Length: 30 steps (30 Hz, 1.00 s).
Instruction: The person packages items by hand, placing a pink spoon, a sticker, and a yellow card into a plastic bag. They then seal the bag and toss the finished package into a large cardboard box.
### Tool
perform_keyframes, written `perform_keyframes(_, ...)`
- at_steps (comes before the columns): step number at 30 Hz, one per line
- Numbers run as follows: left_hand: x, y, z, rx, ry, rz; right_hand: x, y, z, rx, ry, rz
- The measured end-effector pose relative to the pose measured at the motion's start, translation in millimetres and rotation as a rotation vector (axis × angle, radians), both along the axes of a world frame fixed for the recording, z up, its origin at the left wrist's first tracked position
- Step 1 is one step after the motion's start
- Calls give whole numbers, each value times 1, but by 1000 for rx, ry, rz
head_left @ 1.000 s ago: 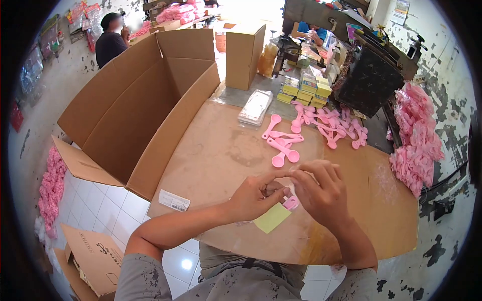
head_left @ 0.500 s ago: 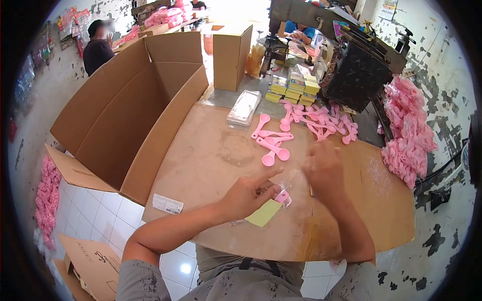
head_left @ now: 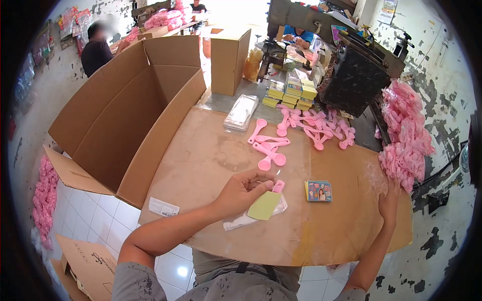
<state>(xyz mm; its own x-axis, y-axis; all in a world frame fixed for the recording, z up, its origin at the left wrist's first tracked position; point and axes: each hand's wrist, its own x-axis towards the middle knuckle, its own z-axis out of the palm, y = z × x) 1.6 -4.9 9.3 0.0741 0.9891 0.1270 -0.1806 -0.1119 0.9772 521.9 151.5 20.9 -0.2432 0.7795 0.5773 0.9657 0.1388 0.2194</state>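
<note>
My left hand [head_left: 243, 189] holds a clear plastic bag [head_left: 251, 216] with a yellow-green card [head_left: 264, 205] and a pink spoon [head_left: 277, 187] sticking out of its top. My right hand [head_left: 390, 199] reaches far right to the edge of the cardboard-covered table [head_left: 211, 150], touching the heap of pink packed bags [head_left: 405, 138]; whether it grips one I cannot tell. A small stack of printed cards [head_left: 319, 191] lies on the table between my hands. Loose pink spoons [head_left: 268, 148] lie further back.
A big open cardboard box [head_left: 125, 110] stands at the left. A closed box [head_left: 228, 52], a stack of clear bags [head_left: 241, 113], yellow card stacks [head_left: 291, 93], more pink spoons [head_left: 321, 128] and a dark machine [head_left: 359, 80] sit behind. People work at the far back.
My right hand left the bag and swung out to the pink heap at the right. The stack of printed cards now shows on the table. My left hand keeps the bag.
</note>
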Motion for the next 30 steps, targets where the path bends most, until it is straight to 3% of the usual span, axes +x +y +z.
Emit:
perform_keyframes(2,-2,1,-3,-67,-44,-26,-41,-17,23,109,44,66)
perform_keyframes(4,-4,5,-9,-67,-70,-34,-101,-37,56,-78,292,287)
perform_keyframes(6,-4,5,-8,-81,-55,-24,-151,-49,52,-286,531,630)
perform_keyframes(8,-3,3,-1,-109,-8,5,-212,-68,42,-567,719,780)
perform_keyframes(10,-1,3,0,-114,-65,3,-255,-82,36,-626,645,951)
perform_keyframes(16,3,0,-3,-90,-73,23,-299,-68,3,-1171,1251,982)
perform_keyframes(20,0,-2,5,-199,-36,11,-294,-59,-1,-1276,1239,893)
perform_keyframes(25,4,2,-13,-142,-60,-2,-291,-60,-2,-1206,1369,956)
perform_keyframes(30,3,2,-13,-109,68,51,-283,-56,-10,-1299,1360,861)
